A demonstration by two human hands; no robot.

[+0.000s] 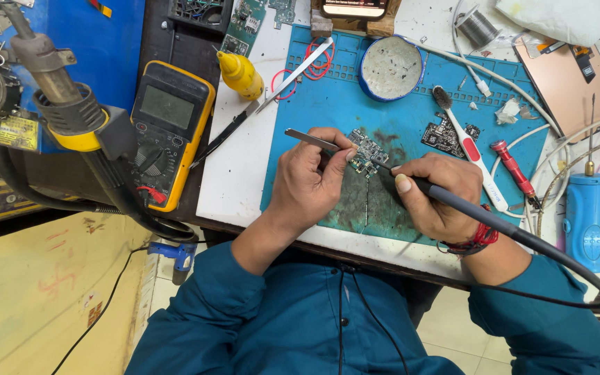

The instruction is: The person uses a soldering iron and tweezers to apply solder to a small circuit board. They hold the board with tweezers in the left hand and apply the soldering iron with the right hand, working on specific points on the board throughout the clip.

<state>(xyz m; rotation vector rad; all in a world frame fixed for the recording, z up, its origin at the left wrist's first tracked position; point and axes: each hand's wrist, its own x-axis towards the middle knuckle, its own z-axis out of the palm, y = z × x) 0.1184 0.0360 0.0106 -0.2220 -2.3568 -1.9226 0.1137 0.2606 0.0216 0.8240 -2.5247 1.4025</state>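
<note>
A yellow meter (168, 132) lies at the left of the bench, beside a blue mat (300, 118). On the mat, the left hand (310, 180) pinches metal tweezers (310, 140) whose tips reach a small circuit board (366, 153). The right hand (435, 194) grips a black soldering iron (453, 201), fingers wrapped around it, tip touching the same board.

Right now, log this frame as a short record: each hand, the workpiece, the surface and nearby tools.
left hand: holds tweezers against the circuit board
right hand: grips soldering iron, tip at the board
circuit board: lies flat on the blue mat
nearby: yellow multimeter, yellow bottle, toothbrush, round tin
</note>
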